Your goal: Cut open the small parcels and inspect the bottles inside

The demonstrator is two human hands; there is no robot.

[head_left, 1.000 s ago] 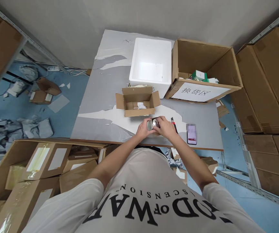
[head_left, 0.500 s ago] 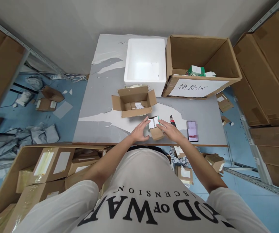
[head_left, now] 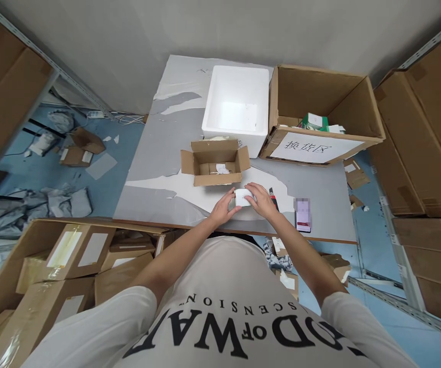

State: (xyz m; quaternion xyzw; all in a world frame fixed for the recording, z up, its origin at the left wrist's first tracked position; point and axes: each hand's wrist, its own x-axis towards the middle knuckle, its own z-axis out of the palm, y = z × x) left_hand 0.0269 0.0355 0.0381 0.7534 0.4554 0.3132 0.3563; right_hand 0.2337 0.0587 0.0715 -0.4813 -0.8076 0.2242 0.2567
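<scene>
Between my two hands is a small white box (head_left: 244, 198), its plain white face turned up, near the table's front edge. My left hand (head_left: 223, 208) closes on its left end with thumb and fingers. On the right end, my right hand (head_left: 260, 200) has fingers over the far edge and the thumb on the near side. Just beyond stands an open small cardboard box (head_left: 217, 179) with its flaps spread and a white paper piece (head_left: 222, 168) inside. A red and black cutter (head_left: 273, 199) lies right beside my right hand.
A phone (head_left: 303, 214) lies on the table (head_left: 139, 199) to the right. Behind stand a white foam box (head_left: 235, 135) and a large carton (head_left: 277, 145) with a handwritten sign and green boxes (head_left: 314, 121) inside. A carton of parcels (head_left: 97, 255) stands at front left.
The small box has been turned: its brown cardboard side faced me before, and now a plain white face shows. Both hands have shifted around it. The whole view has tilted slightly.
</scene>
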